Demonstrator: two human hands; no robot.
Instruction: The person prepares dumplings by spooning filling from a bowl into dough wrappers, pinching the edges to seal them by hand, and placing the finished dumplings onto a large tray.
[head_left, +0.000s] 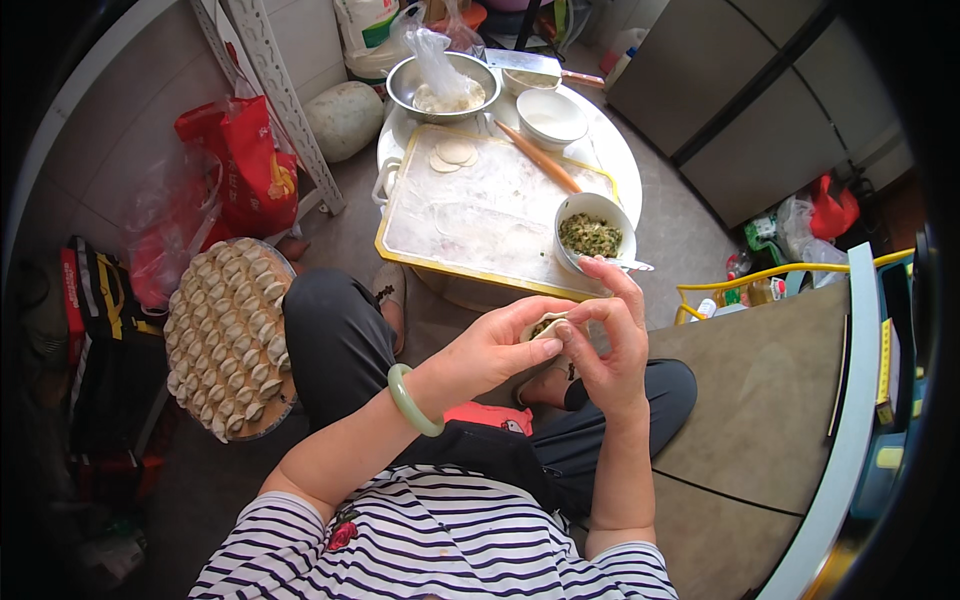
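Note:
Between my two hands, above my lap, is a dumpling wrapper folded around green filling (546, 328). My left hand (499, 337), with a jade-green bangle at the wrist, holds its left side, thumb in front. My right hand (611, 341) pinches the right edge between thumb and fingers. Just beyond the right hand, a white bowl of chopped filling (591, 232) with a spoon (626, 264) stands on the corner of a floured board (480, 217). A few round wrappers (454, 154) lie overlapped at the board's far left, and a wooden rolling pin (538, 157) rests towards the far right.
Rows of shaped dumplings cover a round tray (281, 401) at my left. Behind the board, a steel bowl (442, 112) holds dough and a plastic bag, beside white bowls (552, 120) and a cleaver (525, 61). A grey cabinet panel (742, 375) is at right.

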